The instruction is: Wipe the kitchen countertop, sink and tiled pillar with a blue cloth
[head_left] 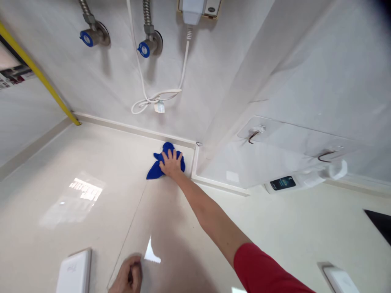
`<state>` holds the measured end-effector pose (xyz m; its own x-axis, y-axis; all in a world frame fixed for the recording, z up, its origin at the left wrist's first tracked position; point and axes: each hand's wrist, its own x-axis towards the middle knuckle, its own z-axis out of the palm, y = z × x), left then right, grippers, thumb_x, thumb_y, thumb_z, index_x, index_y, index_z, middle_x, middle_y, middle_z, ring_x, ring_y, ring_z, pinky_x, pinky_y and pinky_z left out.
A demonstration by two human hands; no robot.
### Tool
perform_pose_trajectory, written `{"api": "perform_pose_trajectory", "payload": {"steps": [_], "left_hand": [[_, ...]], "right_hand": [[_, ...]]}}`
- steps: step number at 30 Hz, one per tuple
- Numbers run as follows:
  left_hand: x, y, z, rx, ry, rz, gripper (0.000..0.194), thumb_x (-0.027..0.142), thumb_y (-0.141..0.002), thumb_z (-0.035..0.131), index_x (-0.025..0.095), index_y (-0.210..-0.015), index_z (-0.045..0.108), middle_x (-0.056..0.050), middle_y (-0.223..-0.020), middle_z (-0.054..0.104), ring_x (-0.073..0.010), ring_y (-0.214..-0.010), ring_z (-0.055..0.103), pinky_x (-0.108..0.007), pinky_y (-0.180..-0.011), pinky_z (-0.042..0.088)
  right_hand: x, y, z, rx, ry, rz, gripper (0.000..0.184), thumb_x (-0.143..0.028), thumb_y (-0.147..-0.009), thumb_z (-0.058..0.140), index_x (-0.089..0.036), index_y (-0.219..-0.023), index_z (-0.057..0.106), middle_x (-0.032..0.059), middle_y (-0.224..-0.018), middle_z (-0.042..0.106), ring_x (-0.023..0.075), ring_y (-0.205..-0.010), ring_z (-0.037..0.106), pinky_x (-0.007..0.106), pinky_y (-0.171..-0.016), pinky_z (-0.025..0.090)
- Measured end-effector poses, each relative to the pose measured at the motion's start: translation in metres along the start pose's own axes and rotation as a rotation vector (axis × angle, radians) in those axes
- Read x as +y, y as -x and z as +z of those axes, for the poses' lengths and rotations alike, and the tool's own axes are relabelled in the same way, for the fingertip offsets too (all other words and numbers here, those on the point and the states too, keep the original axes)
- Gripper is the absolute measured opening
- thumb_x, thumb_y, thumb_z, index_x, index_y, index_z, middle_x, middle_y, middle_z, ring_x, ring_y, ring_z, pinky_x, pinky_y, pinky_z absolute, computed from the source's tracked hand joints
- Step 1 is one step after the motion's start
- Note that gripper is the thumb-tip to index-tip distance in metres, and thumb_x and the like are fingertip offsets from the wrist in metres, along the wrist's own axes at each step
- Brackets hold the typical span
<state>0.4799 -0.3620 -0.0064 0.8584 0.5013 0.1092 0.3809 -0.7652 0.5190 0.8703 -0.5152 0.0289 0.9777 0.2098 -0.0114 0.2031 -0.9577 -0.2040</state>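
My right hand (171, 163), at the end of a red sleeve, lies palm down on a crumpled blue cloth (155, 170). Its fingers are spread over the cloth, which sits on a glossy pale surface (113, 162) close to the back wall's corner; parts of the cloth are hidden under the palm. Low in the view, my left hand (127, 274) is curled into a loose fist, apart from the cloth, with nothing visible in it. The bottom edge cuts off its wrist.
On the back wall are two blue-handled valves (87, 38), a plug (193, 11) and a looped white cord (142, 106). A yellow pipe (45, 81) runs down the left. Hooks (255, 133) and a white device with a dark screen (282, 183) are at right; a white box (73, 272) lies lower left.
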Motion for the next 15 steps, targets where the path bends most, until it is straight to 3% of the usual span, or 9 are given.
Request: {"api": "perform_pose_trajectory", "payload": {"steps": [5,8,12,15], "left_hand": [[0.000,-0.005,-0.003,-0.041,0.053,-0.012,0.022,0.035,-0.087,0.052,0.026,-0.091,0.072,0.003,-0.074,0.074,-0.0075,-0.054,0.060,-0.019,-0.051,0.040],[0.008,-0.007,-0.010,-0.080,0.055,-0.039,0.026,0.034,-0.087,0.050,0.024,-0.092,0.073,0.001,-0.071,0.072,-0.0093,-0.057,0.061,-0.021,-0.056,0.041],[0.017,-0.009,-0.017,-0.109,0.053,-0.077,0.029,0.032,-0.088,0.047,0.022,-0.094,0.074,-0.001,-0.070,0.071,-0.0111,-0.058,0.059,-0.024,-0.060,0.040],[0.019,-0.010,-0.021,-0.097,0.078,-0.101,0.031,0.032,-0.087,0.045,0.021,-0.094,0.073,-0.003,-0.078,0.074,-0.0121,-0.059,0.058,-0.025,-0.062,0.040]], "right_hand": [[-0.064,0.048,0.011,-0.060,-0.117,-0.349,0.056,-0.044,-0.092,0.043,-0.029,-0.147,0.041,0.0065,-0.162,0.028,0.0320,-0.151,0.012,0.066,-0.119,-0.002],[-0.084,0.092,0.013,-0.085,-0.152,-0.575,0.053,-0.037,-0.090,0.048,-0.030,-0.142,0.046,0.0023,-0.160,0.033,0.0268,-0.151,0.014,0.061,-0.121,-0.005],[-0.076,0.156,0.015,-0.098,-0.175,-0.808,0.051,-0.034,-0.085,0.053,-0.030,-0.136,0.054,0.0006,-0.156,0.041,0.0240,-0.150,0.019,0.058,-0.122,-0.004],[-0.055,0.203,0.015,-0.109,-0.174,-0.878,0.051,-0.034,-0.082,0.055,-0.030,-0.133,0.057,0.0001,-0.153,0.045,0.0242,-0.149,0.021,0.058,-0.122,-0.002]]}}
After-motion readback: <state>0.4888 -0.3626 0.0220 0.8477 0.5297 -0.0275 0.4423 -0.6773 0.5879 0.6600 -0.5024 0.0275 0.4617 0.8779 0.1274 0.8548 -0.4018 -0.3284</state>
